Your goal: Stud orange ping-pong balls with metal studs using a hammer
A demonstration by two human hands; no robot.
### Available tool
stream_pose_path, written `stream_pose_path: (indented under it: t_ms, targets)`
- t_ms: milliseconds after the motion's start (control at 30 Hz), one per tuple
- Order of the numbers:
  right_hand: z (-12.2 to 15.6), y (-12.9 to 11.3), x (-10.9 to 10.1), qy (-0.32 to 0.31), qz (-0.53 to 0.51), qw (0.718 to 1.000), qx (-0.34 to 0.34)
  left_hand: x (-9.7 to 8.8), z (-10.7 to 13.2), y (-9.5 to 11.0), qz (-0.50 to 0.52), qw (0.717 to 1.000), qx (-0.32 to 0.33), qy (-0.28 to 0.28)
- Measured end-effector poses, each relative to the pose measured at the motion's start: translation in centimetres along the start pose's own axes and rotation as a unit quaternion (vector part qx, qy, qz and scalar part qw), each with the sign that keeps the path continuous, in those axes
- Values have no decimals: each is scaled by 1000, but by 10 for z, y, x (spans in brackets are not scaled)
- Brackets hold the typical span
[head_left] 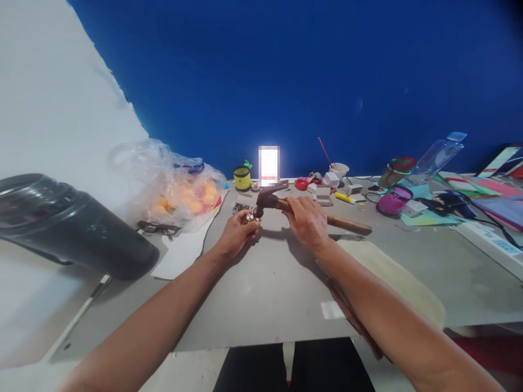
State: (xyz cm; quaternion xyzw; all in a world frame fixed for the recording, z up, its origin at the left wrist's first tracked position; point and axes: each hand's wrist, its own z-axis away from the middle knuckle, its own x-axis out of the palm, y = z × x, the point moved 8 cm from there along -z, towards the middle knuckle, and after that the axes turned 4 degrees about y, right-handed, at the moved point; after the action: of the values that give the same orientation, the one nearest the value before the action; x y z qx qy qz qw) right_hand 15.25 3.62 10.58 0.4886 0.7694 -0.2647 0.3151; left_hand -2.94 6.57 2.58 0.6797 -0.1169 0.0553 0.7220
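Observation:
A claw hammer (268, 199) is held across the middle of the table, my right hand (309, 220) closed round its wooden handle near the head. The claw points up and to the right, and the striking face is turned down over my left hand. My left hand (236, 235) is closed, its fingertips pinching a small shiny metallic piece (250, 218) directly beneath the hammer face. Whether the face touches the piece I cannot tell. Fingers hide much of the piece, so its kind is unclear. Just behind it lie small dark metal bits (241, 207).
A large dark tumbler (77, 228) leans at the left, near eyeglasses (158, 227) and a plastic bag of orange fruit (186, 198). Behind stand a yellow container (242, 178) and a white cup (339, 170). To the right are a clear bottle (435, 158) and a power strip (490, 247).

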Motion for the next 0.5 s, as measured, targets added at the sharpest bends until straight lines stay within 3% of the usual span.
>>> stream_pose_path:
  t_ms: [133,267,500]
  targets:
    - [-3,6,-12,34,-3,999,26,1,1,-1,31,999,-22,-6]
    - [-1,-2,-3,-9,-4,1000,-11,6,4,-3,42,998,-33,-30]
    - [1,-2,-1,9,7,1000,3,5,3,2,45,998,-20,-27]
